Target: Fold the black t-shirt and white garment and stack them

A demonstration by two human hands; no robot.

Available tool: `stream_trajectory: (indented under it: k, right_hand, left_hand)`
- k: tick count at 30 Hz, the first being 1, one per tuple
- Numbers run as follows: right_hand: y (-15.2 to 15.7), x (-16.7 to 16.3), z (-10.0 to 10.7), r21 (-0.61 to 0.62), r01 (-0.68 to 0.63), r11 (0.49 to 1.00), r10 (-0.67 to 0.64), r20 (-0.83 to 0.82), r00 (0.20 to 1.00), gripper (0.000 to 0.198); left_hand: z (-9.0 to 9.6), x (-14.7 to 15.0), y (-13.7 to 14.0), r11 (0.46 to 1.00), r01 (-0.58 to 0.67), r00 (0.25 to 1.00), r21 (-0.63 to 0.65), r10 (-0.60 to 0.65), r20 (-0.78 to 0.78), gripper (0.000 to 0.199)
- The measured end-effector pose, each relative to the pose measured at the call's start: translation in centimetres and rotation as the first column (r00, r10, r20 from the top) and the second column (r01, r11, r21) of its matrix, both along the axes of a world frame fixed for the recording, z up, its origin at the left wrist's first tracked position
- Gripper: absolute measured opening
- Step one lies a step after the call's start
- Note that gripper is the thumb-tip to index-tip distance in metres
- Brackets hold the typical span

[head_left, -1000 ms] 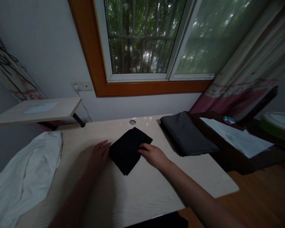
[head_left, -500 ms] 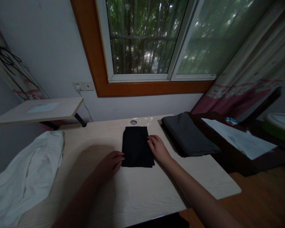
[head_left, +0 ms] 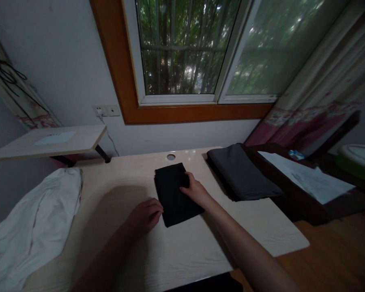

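A neatly folded black garment [head_left: 173, 198], turned at a slant, lies in the middle part of the pale wooden desk [head_left: 200, 247]. My right hand [head_left: 196, 190] grips its right edge, thumb on top and the other fingers partly hidden underneath or behind. At the lower left edge is my left hand [head_left: 147, 215], its fingers curled together with the tips against the cloth. How much fabric the left fingers pinch is hard to see. To the right of my right hand rests a folded dark grey garment [head_left: 240, 170] in a thicker stack.
A crumpled white garment [head_left: 45, 215] lies along the desk's left side, near a raised wooden shelf [head_left: 63, 140] bearing a paper. A round cable hole [head_left: 170, 157] is at the back. Right of the desk, paper [head_left: 304, 174] lies on a dark surface.
The black garment has rotated, its top tilting left and its near edge slanting. My right hand has shifted from beside its edge to a grip over it; my left fingers have curled in.
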State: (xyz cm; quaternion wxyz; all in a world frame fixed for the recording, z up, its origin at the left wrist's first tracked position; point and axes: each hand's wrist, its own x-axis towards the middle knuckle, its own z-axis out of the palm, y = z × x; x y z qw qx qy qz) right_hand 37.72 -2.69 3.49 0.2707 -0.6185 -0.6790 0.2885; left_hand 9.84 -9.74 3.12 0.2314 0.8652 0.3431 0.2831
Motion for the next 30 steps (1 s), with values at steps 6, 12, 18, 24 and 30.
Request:
stream_trajectory:
  k: [6,12,18,24,30]
  right_hand:
    - [-0.8,-0.5,0.6,0.076,-0.051,0.996,0.062,-0.151,0.987,0.059]
    - [-1.7,-1.0,1.4,0.286,-0.141,0.948,0.21,-0.227,0.951,0.043]
    - [-3.0,-1.9,3.1,0.312,-0.23,0.922,0.334,-0.34,0.879,0.04]
    - [-3.8,-2.8,4.3,0.204,-0.326,0.923,0.382,-0.573,0.725,0.045]
    - [-3.6,-3.2,4.5,0.078,-0.455,0.887,0.379,-0.687,0.62,0.067]
  left_hand:
    - [-0.4,-0.8,1.2,0.955,-0.293,0.948,-0.034,0.295,0.122,0.021]
    - [-1.6,-1.2,2.1,0.834,-0.473,0.796,-0.284,0.543,0.269,0.03]
    - [-1.8,-1.6,2.8,0.748,-0.435,0.701,-0.501,0.63,0.333,0.051]
    - [-0.5,-2.2,2.5,0.654,-0.239,0.67,-0.718,0.646,0.366,0.078]
    - [0.3,-2.2,1.6,0.636,-0.106,0.571,-0.765,0.668,0.477,0.09]
